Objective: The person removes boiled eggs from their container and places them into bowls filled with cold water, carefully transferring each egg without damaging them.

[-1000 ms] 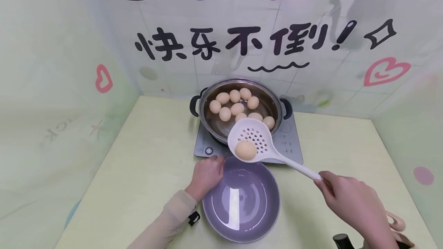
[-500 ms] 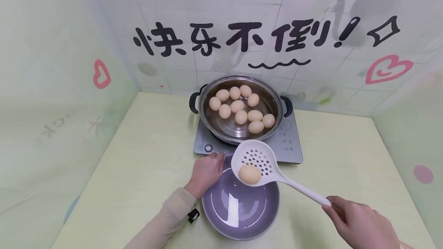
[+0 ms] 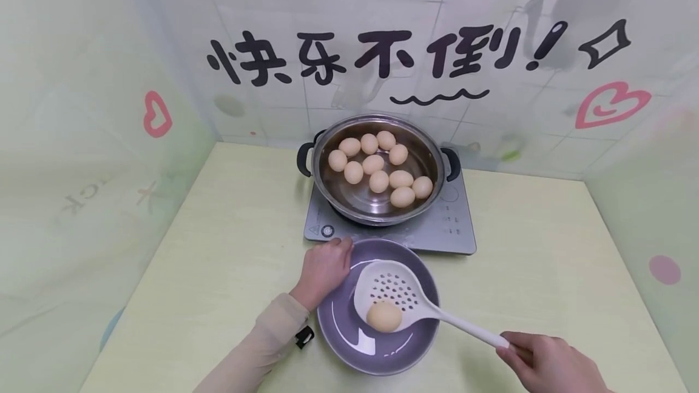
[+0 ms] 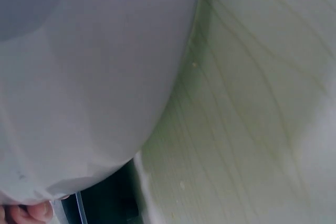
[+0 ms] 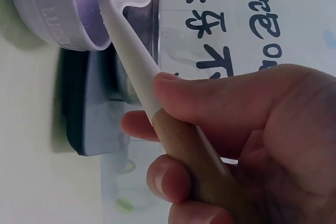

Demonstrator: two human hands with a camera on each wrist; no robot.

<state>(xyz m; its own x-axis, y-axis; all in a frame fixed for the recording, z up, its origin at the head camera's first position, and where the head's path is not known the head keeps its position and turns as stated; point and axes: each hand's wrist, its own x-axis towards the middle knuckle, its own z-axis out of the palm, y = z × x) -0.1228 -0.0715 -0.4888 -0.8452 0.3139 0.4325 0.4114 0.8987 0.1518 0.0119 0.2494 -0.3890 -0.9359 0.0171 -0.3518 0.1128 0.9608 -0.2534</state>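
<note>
Over the purple bowl (image 3: 341, 332), within its outline: white slotted ladle (image 3: 423, 309) with one egg (image 3: 384, 317) sitting near the scoop's 6 o'clock lip. Can't tell if the scoop touches the bowl.

Right hand (image 3: 551, 362) clamped on the ladle handle, which runs out toward 4 o'clock; thumb over the white-to-brown joint. Good spot: should give roll control without fingers near the scoop. Left hand (image 3: 323, 273) has its fingers curled on the bowl's 11 o'clock rim, steadying it by the look of it.

Handling, my read:
- Egg: light, hard thin shell, fragile, rolls easily. Off-centre on the scoop, so little tilt margin toward 6 o'clock. By fingers: cup it round the middle, low squeeze. Can't tell if it's wet.
- Ladle: probably light and fairly stiff; long lever, so small wrist rolls show at the scoop.
- Bowl: glossy, likely ceramic, heavier, slick if wet. Hold by the rim.

Rest: pot (image 3: 352, 196) at the bowl's 12 o'clock, eleven eggs in it, on a grey cooktop (image 3: 439, 232); bowl and cooktop both on the tabletop (image 3: 535, 247).
</note>
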